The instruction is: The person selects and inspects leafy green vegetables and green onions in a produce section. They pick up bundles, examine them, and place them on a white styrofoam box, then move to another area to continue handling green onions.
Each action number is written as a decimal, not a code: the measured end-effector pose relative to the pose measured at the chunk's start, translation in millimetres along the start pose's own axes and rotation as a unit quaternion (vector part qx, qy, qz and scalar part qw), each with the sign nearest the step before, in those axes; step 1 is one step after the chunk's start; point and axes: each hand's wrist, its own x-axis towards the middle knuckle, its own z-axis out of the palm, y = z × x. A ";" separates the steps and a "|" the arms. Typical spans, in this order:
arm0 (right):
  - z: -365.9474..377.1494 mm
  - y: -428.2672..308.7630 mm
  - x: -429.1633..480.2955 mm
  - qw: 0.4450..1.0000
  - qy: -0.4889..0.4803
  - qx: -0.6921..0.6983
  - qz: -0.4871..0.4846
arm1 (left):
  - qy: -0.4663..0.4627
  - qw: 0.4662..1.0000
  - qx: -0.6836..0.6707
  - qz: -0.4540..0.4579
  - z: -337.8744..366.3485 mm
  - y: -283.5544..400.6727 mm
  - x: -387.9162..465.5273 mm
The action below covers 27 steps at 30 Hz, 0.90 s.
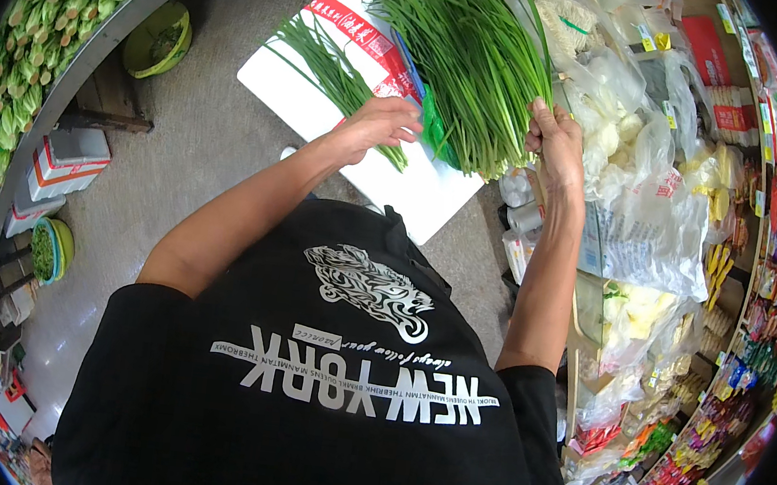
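Observation:
A large pile of garlic chives (464, 66) lies across the far right part of a white foam box (284, 82), its pale cut ends turned towards me. At the pile's right edge my right hand (556, 146) pinches a few stalks between thumb and fingers. A smaller bunch of garlic chives (332, 70) rests on the box's white top to the left. My left hand (379, 128) is over the stem end of that bunch, its fingers loosely bent with nothing visible in them. Green plastic (437, 130) and a blue edge (407, 63) show beneath the large pile.
To the right, a shelf holds bagged noodles (568, 23) and clear plastic bags (667, 222), with packaged goods beyond. Leafy green vegetables (22, 83) fill a metal-edged stand on the left. Below it are a yellow-green basin (157, 41), foam boxes (70, 163) and another basin (50, 249).

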 end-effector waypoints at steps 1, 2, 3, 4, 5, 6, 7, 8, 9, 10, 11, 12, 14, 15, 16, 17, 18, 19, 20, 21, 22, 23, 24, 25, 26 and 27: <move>0.6 -1.6 -2.9 1.000 0.003 0.014 -0.008 | -0.013 1.000 0.002 0.004 6.0 10.0 2.5; 1.7 -3.0 -5.8 0.999 0.003 0.011 -0.036 | -0.028 1.000 0.005 0.011 12.6 20.0 5.0; 3.3 -4.1 -8.5 0.998 0.009 -0.004 -0.058 | -0.042 0.999 0.009 0.017 19.7 29.7 7.4; 5.0 -5.4 -10.8 0.997 0.016 -0.021 -0.077 | -0.061 0.998 0.003 0.024 27.2 39.1 10.2; 7.1 -5.8 -13.8 0.994 0.026 -0.039 -0.095 | -0.078 0.997 -0.002 0.030 34.9 47.5 12.6; 10.5 -4.8 -18.2 0.988 0.044 -0.073 -0.125 | -0.094 0.995 -0.008 0.036 42.0 56.1 15.7; 14.5 -3.7 -21.9 0.978 0.061 -0.113 -0.165 | -0.111 0.993 -0.014 0.047 47.8 65.9 20.3; 18.5 -1.4 -26.8 0.974 0.068 -0.132 -0.171 | -0.128 0.989 -0.035 0.063 53.5 71.5 22.2; 22.5 0.9 -31.4 0.965 0.068 -0.157 -0.201 | -0.147 0.984 -0.073 0.066 57.5 76.9 24.7; 26.8 3.9 -35.3 0.955 0.064 -0.191 -0.216 | -0.170 0.976 -0.116 0.074 60.9 81.3 27.7; 30.7 7.5 -40.3 0.944 0.064 -0.243 -0.215 | -0.196 0.963 -0.163 0.085 63.9 84.8 31.1; 35.4 11.8 -45.7 0.941 0.053 -0.273 -0.191 | -0.203 0.950 -0.218 0.096 66.9 87.9 34.8; 47.0 21.7 -54.7 0.934 0.047 -0.299 -0.191 | -0.185 0.940 -0.274 0.088 65.8 90.0 36.6; 53.1 26.8 -57.5 0.931 0.047 -0.295 -0.210 | -0.172 0.934 -0.302 0.083 64.2 90.2 37.2; 57.2 30.7 -59.6 0.930 0.045 -0.289 -0.224 | -0.156 0.930 -0.325 0.078 62.2 88.7 35.6; 59.3 33.8 -61.0 0.935 0.032 -0.283 -0.211 | -0.141 0.933 -0.319 0.085 60.7 85.8 32.5; 61.5 36.8 -62.1 0.940 0.018 -0.278 -0.198 | -0.125 0.937 -0.313 0.093 59.9 81.9 28.4; 63.9 39.3 -62.0 0.944 0.003 -0.271 -0.190 | -0.109 0.940 -0.308 0.100 58.3 78.4 24.7; 66.4 41.5 -61.5 0.948 -0.012 -0.265 -0.178 | -0.102 0.936 -0.320 0.105 55.7 75.5 20.7; 69.1 43.4 -61.0 0.957 -0.029 -0.229 -0.173 | -0.096 0.937 -0.317 0.109 52.8 73.2 17.3; 71.8 44.9 -60.3 0.966 -0.046 -0.193 -0.167 | -0.090 0.938 -0.313 0.114 49.9 71.2 13.9; 74.6 45.9 -59.7 0.973 -0.062 -0.161 -0.155 | -0.085 0.939 -0.309 0.120 47.2 69.6 10.7; 77.7 46.7 -59.2 0.980 -0.089 -0.127 -0.127 | -0.075 0.940 -0.310 0.123 45.8 68.4 8.2; 80.1 47.0 -59.4 0.979 -0.102 -0.110 -0.139 | -0.071 0.939 -0.309 0.129 44.2 67.4 5.7; 81.9 47.2 -60.1 0.980 -0.109 -0.104 -0.131 | -0.068 0.939 -0.308 0.136 43.2 66.5 3.4; 83.2 47.2 -61.6 0.981 -0.112 -0.101 -0.119 | -0.066 0.939 -0.307 0.141 42.7 65.5 1.2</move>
